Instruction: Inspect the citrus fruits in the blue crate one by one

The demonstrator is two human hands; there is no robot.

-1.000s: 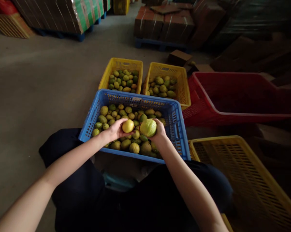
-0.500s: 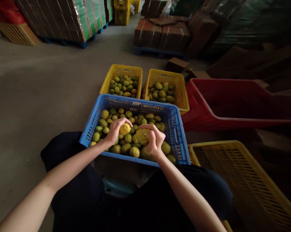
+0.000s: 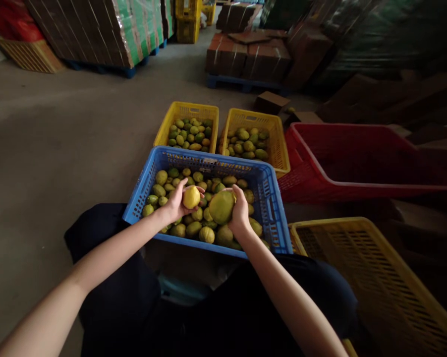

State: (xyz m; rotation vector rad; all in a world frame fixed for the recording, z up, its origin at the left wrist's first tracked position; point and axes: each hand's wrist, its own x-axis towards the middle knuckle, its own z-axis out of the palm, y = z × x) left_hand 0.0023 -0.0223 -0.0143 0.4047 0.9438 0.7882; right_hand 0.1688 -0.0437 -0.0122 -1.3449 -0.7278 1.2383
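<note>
Above the blue crate (image 3: 273,208), my left hand (image 3: 176,204) is closed around a small yellow lemon (image 3: 191,197), palm turned up. To its right, my right hand (image 3: 240,210) grips a larger yellow-green lemon (image 3: 222,207) from the right side, with the thumb on top. The two fruits are apart, a short gap between them. Beneath both hands lie several green and yellow lemons (image 3: 193,228) in the blue crate, partly hidden by my hands.
Behind the blue crate stand two yellow crates (image 3: 213,119) (image 3: 281,144) of similar fruit. A red bin (image 3: 308,163) is at the right, with another yellow crate (image 3: 331,223) nearer me. Farther off are strapped cartons (image 3: 227,57) on a blue pallet (image 3: 223,82).
Both hands have rolled over, turning the fruit in them. The left palm now faces up under its lemon, and the right lemon shows its green side instead of its stem end.
</note>
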